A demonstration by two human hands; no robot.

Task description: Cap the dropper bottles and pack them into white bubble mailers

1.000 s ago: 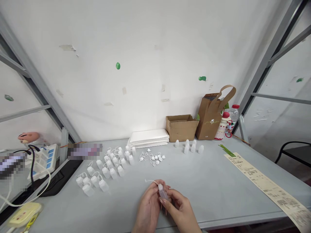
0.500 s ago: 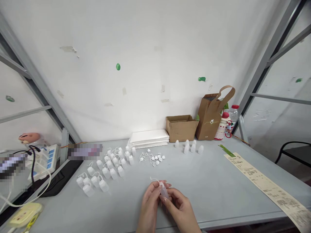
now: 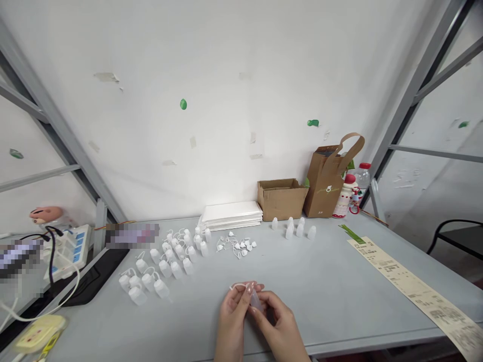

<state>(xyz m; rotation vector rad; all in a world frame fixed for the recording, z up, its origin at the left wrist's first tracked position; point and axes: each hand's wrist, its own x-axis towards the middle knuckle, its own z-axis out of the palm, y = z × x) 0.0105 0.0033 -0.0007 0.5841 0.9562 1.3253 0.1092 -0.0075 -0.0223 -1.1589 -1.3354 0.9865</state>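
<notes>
Bottle, small, translucent, plastic and slim (image 3: 256, 300), held above the front middle of the grey table (image 3: 324, 286), near its front edge. Left hand (image 3: 236, 304): fingers curled, with the thumb at the bottle's top, where a thin white strap (image 3: 237, 286) extends to the left. Right hand (image 3: 278, 322): thumb and fingers closed about the bottle's body. Whether the cap is seated cannot be told, since the fingers cover it.

Surroundings: a group of translucent bottles with white strapped caps (image 3: 165, 268) stands on the left half of the table, slanting from the rear middle toward the left edge. Loose white caps with straps (image 3: 244, 246) lie in a small heap behind the hands. Uncapped translucent bottles (image 3: 289, 231) stand to the right, near the rear edge. Along that edge are a stack of flat white boards (image 3: 232, 215), an open brown cardboard box (image 3: 283, 203) and a brown paper bag with a handle (image 3: 320, 186).

Limits: a dark, glossy flat sheet (image 3: 98, 276) lies by the left edge; a long printed paper strip (image 3: 407, 286) slopes across the right side and crosses the front edge. Bare table surface separates the hands from the capped group, the heap of caps and the strip, its widest stretch on the right.
</notes>
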